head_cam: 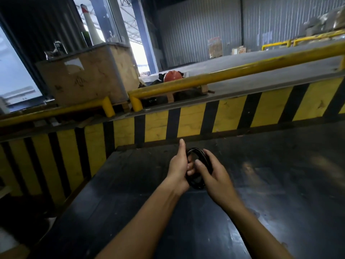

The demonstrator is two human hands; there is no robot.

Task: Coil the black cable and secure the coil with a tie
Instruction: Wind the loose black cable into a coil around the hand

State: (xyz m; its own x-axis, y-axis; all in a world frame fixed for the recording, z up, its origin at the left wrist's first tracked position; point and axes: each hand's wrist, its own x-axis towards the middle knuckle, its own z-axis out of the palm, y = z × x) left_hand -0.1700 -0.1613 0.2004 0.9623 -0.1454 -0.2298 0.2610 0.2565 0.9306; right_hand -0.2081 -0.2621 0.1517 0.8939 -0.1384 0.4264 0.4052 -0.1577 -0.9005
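Head view: both bare hands meet above a dark table [130, 193], a little right of centre. Between them is the black cable [198, 166], already wound into a small oval coil that stands on edge. The left hand [179, 166] sits at 9 o'clock of the coil, its fingers curled closed on the coil's near side and its thumb pointing straight up toward 12 o'clock. The right hand [214, 173] is at 3 o'clock, fingers wrapped over the coil's outer strands and thumb pressed against its inner edge. No tie can be made out. Beyond the table, at 12 o'clock, runs a yellow-and-black striped barrier [196, 118] topped by a yellow rail [233, 71], with an orange helmet [172, 76] behind it and a cardboard box [87, 75] at 11 o'clock.
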